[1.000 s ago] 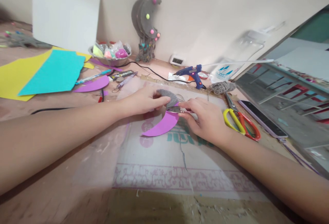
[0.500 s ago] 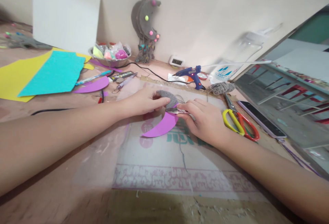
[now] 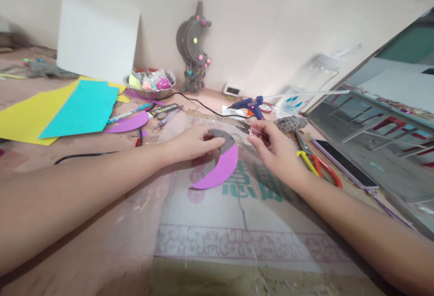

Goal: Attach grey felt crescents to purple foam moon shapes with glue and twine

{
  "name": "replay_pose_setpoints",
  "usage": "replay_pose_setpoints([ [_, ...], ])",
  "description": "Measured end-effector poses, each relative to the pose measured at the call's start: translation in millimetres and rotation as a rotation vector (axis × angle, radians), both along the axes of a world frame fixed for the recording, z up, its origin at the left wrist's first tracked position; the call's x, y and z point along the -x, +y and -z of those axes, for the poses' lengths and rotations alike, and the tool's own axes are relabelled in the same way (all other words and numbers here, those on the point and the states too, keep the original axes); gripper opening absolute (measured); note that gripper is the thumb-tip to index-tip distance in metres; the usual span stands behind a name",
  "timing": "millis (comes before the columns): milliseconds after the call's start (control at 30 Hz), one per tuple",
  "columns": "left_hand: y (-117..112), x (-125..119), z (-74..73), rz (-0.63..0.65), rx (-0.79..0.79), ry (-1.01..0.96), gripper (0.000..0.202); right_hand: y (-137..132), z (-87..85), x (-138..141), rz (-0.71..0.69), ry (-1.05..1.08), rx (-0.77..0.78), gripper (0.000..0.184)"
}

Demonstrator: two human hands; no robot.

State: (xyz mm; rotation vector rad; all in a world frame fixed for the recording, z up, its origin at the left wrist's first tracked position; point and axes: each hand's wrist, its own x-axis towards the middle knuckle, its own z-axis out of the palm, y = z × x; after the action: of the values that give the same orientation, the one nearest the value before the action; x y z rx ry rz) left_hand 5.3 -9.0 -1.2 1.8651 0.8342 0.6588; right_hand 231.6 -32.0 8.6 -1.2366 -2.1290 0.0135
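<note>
In the head view, a purple crescent (image 3: 222, 169), cut from a thin sheet, has its upper end wrapped in grey yarn (image 3: 222, 138). My left hand (image 3: 195, 144) pinches that wrapped end between thumb and fingers, while the crescent's bare tip points down to the left. Just right of the crescent and apart from it, my right hand (image 3: 274, 146) is closed around tweezers (image 3: 242, 126), their dark metal tips pointing up to the left. Thin loops of yarn lie between the two hands. A printed plastic sheet (image 3: 210, 217) lies under both.
A blue glue gun (image 3: 249, 104), a ball of grey yarn (image 3: 290, 123), scissors (image 3: 313, 162) and a phone (image 3: 344, 163) stand behind and right. Leftward lie a turquoise sheet (image 3: 81, 110), a yellow sheet (image 3: 23, 115) and a metal bowl (image 3: 152, 91). A decorated grey moon (image 3: 193, 42) leans on the wall.
My right hand has drawn the tweezers off the crescent, to the right and away. My left hand keeps its hold. The whole view has shifted, with things appearing slightly lower.
</note>
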Motion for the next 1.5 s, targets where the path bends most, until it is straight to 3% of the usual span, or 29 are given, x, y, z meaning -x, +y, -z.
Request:
replay_pose_setpoints([
  [233,-0.2,-0.6,0.4,-0.003,0.02,0.017,0.037,34.6,-5.9,-7.8,-0.108,-0.026,0.232,0.038],
  [367,-1.2,-1.1,-1.3,-0.036,0.04,0.04,0.038,60.1,-13.8,19.1,-0.191,-0.1,0.243,0.043],
  [500,-3.3,-2.0,-1.5,-0.063,0.084,0.06,0.038,88.3,-17.3,54.5,-0.308,-0.1,0.353,0.043],
  [600,-1.8,-2.3,0.8,-0.08,0.121,0.015,0.036,98.4,-21.2,61.2,-0.327,-0.078,0.367,0.035],
  [733,5.1,-1.0,5.5,-0.068,0.081,-0.038,0.038,84.4,-28.4,36.8,-0.244,0.056,0.354,0.032],
  [867,9.7,0.9,8.3,-0.051,0.064,-0.065,0.038,49.1,-27.2,8.7,-0.139,0.189,0.554,0.048],
  [1067,7.4,1.3,7.7,-0.063,0.058,-0.017,0.042,16.7,-4.6,2.6,-0.177,0.383,0.85,0.049],
  [1233,7.3,1.5,7.3,-0.047,0.044,-0.022,0.039,17.9,2.2,5.9,-0.193,0.547,0.889,0.034],
  [1367,7.0,1.5,6.5,-0.039,0.026,-0.012,0.04,16.0,0.3,9.2,-0.174,0.523,0.895,0.031],
  [1500,1.8,0.7,3.5,-0.062,0.074,-0.033,0.04,11.1,0.5,15.7,-0.112,0.444,0.743,0.029],
])
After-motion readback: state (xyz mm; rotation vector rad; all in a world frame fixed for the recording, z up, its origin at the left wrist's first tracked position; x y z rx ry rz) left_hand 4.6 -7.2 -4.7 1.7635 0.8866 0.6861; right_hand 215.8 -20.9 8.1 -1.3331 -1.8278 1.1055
